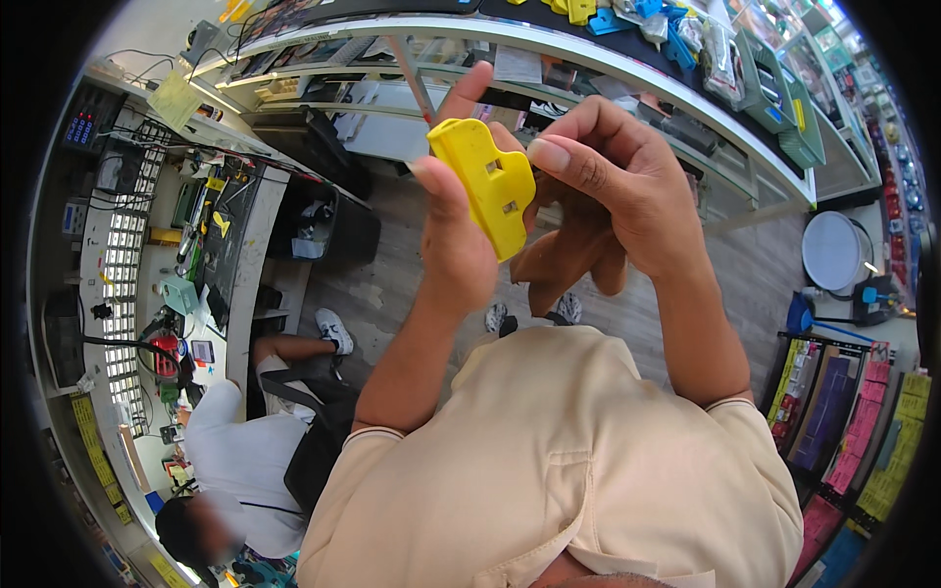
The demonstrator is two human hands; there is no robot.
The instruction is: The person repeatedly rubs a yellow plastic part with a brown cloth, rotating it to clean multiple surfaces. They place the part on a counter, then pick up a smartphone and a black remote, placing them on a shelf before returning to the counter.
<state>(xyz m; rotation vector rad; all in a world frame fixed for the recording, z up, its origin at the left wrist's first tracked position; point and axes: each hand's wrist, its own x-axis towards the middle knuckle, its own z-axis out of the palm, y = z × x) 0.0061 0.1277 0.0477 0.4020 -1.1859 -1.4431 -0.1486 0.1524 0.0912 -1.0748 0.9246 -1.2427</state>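
Observation:
A yellow plastic clip (482,186) with a wavy edge and two small square slots is held up in front of my chest. My left hand (459,245) grips it, the thumb along its near left side and fingers behind, with the index finger pointing up. At the clip's right edge is my right hand (637,191), its thumb and index finger pinched together. Whatever lies between those fingertips is too small or hidden to make out, and I cannot tell if they touch the clip.
A glass display counter (490,73) curves across the front, with yellow and blue clips (578,12) and green baskets (769,83) on top. To the left, a person in white (245,431) sits at a cluttered workbench (230,255) beside a black bin (343,230). Shelves (814,412) stand right.

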